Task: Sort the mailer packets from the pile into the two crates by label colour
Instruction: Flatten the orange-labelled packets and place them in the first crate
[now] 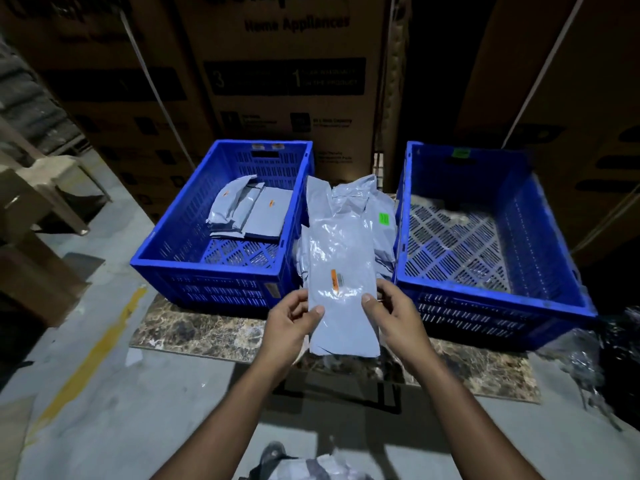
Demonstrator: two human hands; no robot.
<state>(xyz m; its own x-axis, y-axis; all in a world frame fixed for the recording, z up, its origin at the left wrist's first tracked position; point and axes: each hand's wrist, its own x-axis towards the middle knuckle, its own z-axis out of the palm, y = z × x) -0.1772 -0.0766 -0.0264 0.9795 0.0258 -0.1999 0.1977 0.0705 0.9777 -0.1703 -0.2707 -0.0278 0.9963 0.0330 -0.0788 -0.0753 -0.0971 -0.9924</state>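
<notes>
Both my hands hold a grey mailer packet (341, 292) with an orange label facing up, low in the middle of the view. My left hand (292, 322) grips its left edge, thumb on top. My right hand (394, 315) grips its right edge the same way. Behind the packet lies the pile of grey mailers (349, 209) between two blue crates; one in the pile shows a green label (383, 218). The left crate (166, 251) holds a few grey packets with orange labels (252, 211). The right crate (554, 271) bears a green tag on its far wall and shows no packets on its slotted floor.
The crates stand on a marbled slab (214, 330) on a grey floor with a yellow line (93, 355). Tall cardboard appliance boxes (287, 81) stand right behind the crates. Plastic stools (45, 188) stand at the left, and crumpled clear plastic (585, 362) lies at the right.
</notes>
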